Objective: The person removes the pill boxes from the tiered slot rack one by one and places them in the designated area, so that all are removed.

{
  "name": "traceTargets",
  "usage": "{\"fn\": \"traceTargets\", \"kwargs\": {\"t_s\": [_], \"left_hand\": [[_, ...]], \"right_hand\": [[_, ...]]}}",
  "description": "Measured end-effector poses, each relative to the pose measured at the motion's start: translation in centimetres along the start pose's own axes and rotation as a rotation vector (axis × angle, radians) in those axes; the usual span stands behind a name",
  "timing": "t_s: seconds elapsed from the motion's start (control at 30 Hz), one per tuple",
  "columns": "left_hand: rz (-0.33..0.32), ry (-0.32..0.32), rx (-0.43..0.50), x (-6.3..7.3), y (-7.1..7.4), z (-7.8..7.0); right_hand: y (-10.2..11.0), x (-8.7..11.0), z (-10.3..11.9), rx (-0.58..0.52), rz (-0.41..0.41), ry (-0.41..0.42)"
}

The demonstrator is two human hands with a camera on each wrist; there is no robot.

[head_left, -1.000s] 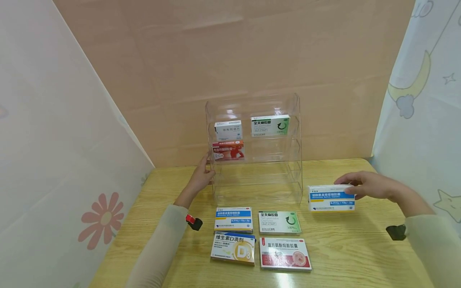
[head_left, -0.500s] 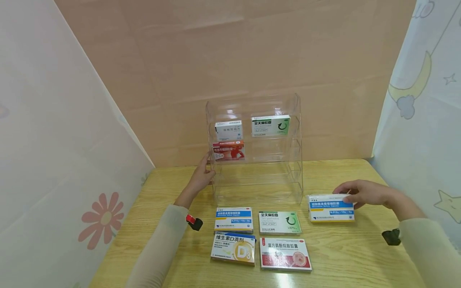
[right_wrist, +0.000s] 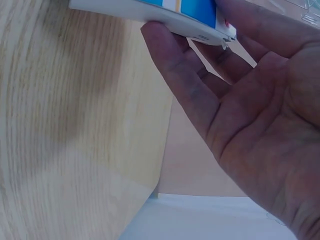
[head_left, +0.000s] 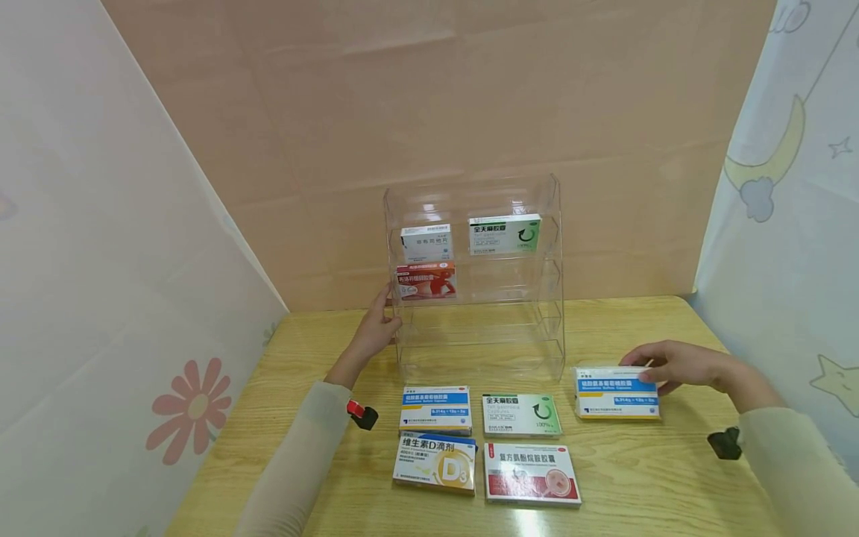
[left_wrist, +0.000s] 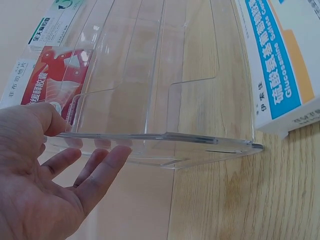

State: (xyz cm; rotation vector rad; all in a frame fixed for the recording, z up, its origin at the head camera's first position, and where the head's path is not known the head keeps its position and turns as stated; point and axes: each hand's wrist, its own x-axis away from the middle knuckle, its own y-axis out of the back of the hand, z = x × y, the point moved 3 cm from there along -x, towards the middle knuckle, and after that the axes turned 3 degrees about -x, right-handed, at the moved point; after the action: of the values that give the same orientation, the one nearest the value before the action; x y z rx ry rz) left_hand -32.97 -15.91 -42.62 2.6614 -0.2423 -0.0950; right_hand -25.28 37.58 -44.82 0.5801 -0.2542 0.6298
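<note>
My right hand holds a blue and white medicine box by its right end, thumb on the front and fingers behind. In the right wrist view, the box sits between thumb and fingers, close over the wood. At the left side of a clear acrylic display rack, my left hand grips the side panel. The left wrist view has the thumb on one face of that panel and the fingertips at the other. A red medicine box stands in the rack near this hand.
Higher in the rack stand a white box and a green-white box. Before it on the table lie another blue-white box, a green-white box, a vitamin D box and a red-white box.
My right hand has lowered the blue and white medicine box toward the table, and it now tilts further back. The left hand stays at the rack.
</note>
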Motion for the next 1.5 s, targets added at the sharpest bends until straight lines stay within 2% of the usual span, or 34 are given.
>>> {"fn": "traceTargets", "kwargs": {"t_s": [0.3, 0.53, 0.77, 0.93, 1.07, 1.27, 1.37, 1.5], "left_hand": [[0.001, -0.002, -0.012, 0.0, 0.0, 0.0], [0.001, -0.001, -0.014, -0.1, 0.1, 0.2], [0.002, 0.008, -0.013, -0.1, 0.0, 0.2], [0.006, 0.01, -0.003, -0.1, 0.0, 0.2], [0.003, 0.005, -0.002, -0.1, 0.0, 0.3], [0.001, -0.005, 0.0, -0.1, 0.1, 0.2], [-0.003, -0.004, -0.006, -0.1, 0.1, 0.2], [-0.007, -0.003, -0.014, -0.1, 0.1, 0.2]], "right_hand": [[0.0, -0.6, -1.2, -0.063, 0.002, 0.005], [0.0, -1.3, -2.0, -0.068, -0.034, -0.057], [-0.3, -2.0, -2.8, -0.056, -0.058, -0.084], [-0.4, -2.3, -2.6, -0.008, -0.082, -0.051], [-0.5, -2.3, -2.3, 0.035, -0.123, -0.057], [-0.5, -2.1, -1.8, 0.033, -0.14, -0.064], [-0.4, -1.9, -1.4, 0.071, -0.152, -0.033], [-0.1, -1.5, -0.5, 0.175, -0.222, 0.039]]}}
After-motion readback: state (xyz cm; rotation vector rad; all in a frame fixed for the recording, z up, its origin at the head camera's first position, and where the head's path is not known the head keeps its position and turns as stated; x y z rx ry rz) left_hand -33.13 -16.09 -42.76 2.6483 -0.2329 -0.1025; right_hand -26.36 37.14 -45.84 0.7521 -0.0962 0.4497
